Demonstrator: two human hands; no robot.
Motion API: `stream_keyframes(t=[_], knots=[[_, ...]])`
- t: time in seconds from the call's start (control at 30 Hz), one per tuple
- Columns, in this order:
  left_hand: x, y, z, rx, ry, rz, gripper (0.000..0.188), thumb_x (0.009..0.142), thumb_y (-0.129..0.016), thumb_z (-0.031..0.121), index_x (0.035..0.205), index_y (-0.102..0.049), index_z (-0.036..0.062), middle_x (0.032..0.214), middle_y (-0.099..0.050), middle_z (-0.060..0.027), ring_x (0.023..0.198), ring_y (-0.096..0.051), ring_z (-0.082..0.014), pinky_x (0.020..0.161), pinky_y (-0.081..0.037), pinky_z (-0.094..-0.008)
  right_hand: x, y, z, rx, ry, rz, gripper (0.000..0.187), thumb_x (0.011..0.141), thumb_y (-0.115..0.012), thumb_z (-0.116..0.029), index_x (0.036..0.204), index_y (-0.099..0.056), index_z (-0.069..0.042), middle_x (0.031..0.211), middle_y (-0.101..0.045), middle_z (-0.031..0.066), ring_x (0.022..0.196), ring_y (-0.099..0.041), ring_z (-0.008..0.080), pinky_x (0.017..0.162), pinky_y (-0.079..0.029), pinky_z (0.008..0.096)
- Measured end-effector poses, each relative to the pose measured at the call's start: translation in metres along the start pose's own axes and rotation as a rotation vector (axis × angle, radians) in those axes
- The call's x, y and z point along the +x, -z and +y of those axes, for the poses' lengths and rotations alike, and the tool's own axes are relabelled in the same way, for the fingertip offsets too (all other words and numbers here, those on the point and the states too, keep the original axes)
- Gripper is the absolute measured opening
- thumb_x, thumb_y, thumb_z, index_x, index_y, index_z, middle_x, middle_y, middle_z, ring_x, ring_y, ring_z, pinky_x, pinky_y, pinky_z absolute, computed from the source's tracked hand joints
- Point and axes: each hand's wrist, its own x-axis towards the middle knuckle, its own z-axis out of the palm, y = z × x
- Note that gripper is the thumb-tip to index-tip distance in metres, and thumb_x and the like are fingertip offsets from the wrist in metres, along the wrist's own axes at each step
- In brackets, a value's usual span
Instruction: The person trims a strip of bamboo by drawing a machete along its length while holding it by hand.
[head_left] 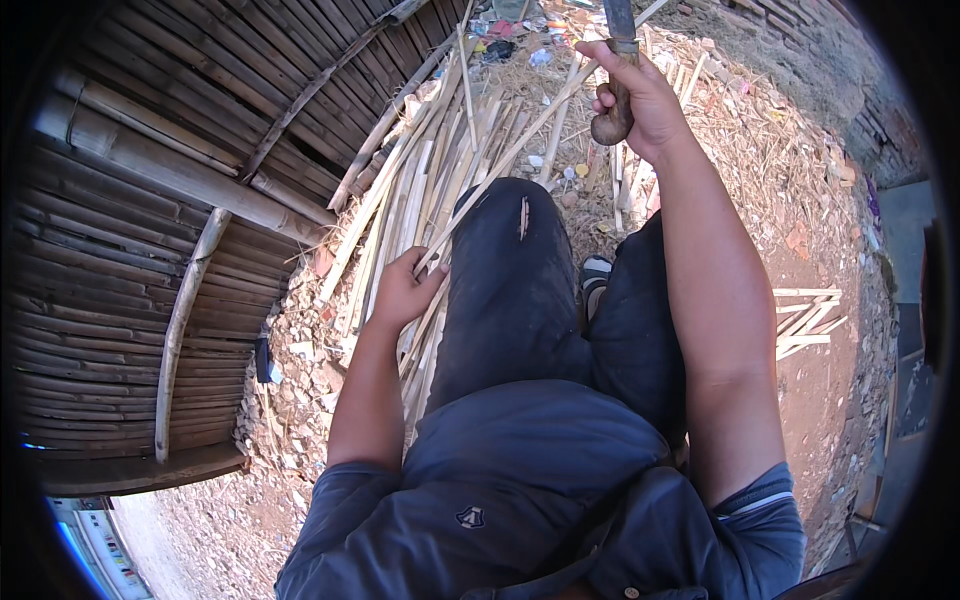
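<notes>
A long, pale bamboo strip (523, 145) slants up and to the right across my left knee. My left hand (402, 292), beside the left thigh, is closed on its lower part. Raised at the top right, my right hand (648, 105) wraps round the wooden handle of a large knife (614, 118). Its blade points upward, and the tip lies beyond the picture's edge. The strip's far end passes close to the right hand; whether they touch I cannot tell. Under and beside my left hand lies a pile of split bamboo strips (405, 205).
On the left stands a bamboo slat wall (110, 260) with thick poles. A smaller stack of strips (808, 318) rests on the ground at the right. Shavings and litter (540, 58) cover the ground ahead, with a brick wall (850, 70) at the upper right.
</notes>
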Motion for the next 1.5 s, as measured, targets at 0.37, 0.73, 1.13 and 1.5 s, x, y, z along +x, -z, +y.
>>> stream_keyframes(t=[0.37, 0.73, 1.13, 1.5], knots=[[-0.008, -0.001, 0.009, 0.059, -0.038, 0.096, 0.037, 0.091, -0.083, 0.031, 0.108, -0.072, -0.0005, 0.063, -0.059, -0.0075, 0.058, -0.058, -0.0195, 0.06, -0.048, -0.0369, -0.003, -0.001, -0.004, -0.017, -0.021, 0.023, 0.042, 0.103, -0.074, -0.035, 0.134, -0.066, -0.008, 0.133, -0.07, 0.0022, 0.07, -0.048, 0.0059, 0.072, -0.052, 0.0267], [-0.004, -0.001, 0.017, 0.031, -0.12, 0.108, 0.04, 0.104, -0.07, 0.039, 0.109, -0.07, -0.0013, 0.079, -0.069, -0.0193, 0.071, -0.067, -0.0302, 0.069, -0.053, -0.0419, -0.004, 0.001, -0.009, 0.032, -0.002, 0.014, 0.044, 0.104, -0.072, -0.036, 0.136, -0.064, -0.006, 0.139, -0.067, 0.0045, 0.071, -0.049, 0.0063, 0.071, -0.052, 0.0269], [0.067, 0.058, 0.09, 0.104, -0.167, 0.337, 0.055, 0.109, -0.057, 0.051, 0.107, -0.069, -0.0025, 0.088, -0.071, -0.0302, 0.086, -0.069, -0.0499, 0.078, -0.054, -0.0506, 0.0, 0.034, -0.032, -0.914, 0.179, 0.11, 0.048, 0.09, -0.087, -0.039, 0.12, -0.072, -0.005, 0.09, -0.073, 0.0069, 0.084, -0.07, 0.017, 0.075, -0.055, 0.0362], [0.196, 0.034, 0.09, 0.088, -0.068, 0.466, 0.064, 0.108, -0.055, 0.054, 0.116, -0.07, -0.0069, 0.1, -0.072, -0.0343, 0.102, -0.07, -0.0499, 0.089, -0.053, -0.052, 0.049, -0.011, 0.008, -1.226, 0.259, -0.209, 0.05, 0.086, -0.081, -0.037, 0.124, -0.073, -0.005, 0.105, -0.076, 0.0196, 0.097, -0.074, 0.0399, 0.086, -0.058, 0.0459]])
